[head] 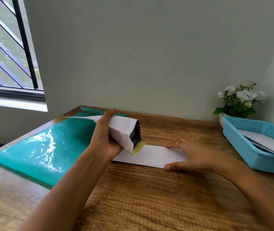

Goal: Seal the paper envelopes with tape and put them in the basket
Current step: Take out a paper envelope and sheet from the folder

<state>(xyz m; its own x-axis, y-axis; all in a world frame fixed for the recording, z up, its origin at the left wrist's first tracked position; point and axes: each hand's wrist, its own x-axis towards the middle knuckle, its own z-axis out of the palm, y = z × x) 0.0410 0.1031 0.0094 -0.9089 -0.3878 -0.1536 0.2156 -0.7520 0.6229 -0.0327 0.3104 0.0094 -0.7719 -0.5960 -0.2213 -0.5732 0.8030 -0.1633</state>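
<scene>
My left hand (103, 139) grips a white paper envelope (121, 129) and holds it above the table, its open end bulging toward me with printed paper and a yellow edge showing inside. A second white envelope (149, 155) lies flat on the wooden table (149, 197) just below it. My right hand (189, 154) rests on that flat envelope's right end with straight, spread fingers. The light blue plastic basket (243, 144) stands at the right, with a white envelope (266, 141) lying inside it. No tape is in view.
A glossy teal mat (37, 150) covers the table's left part. A white pot of white flowers (238, 102) stands behind the basket against the wall. A barred window (7, 47) is at the upper left.
</scene>
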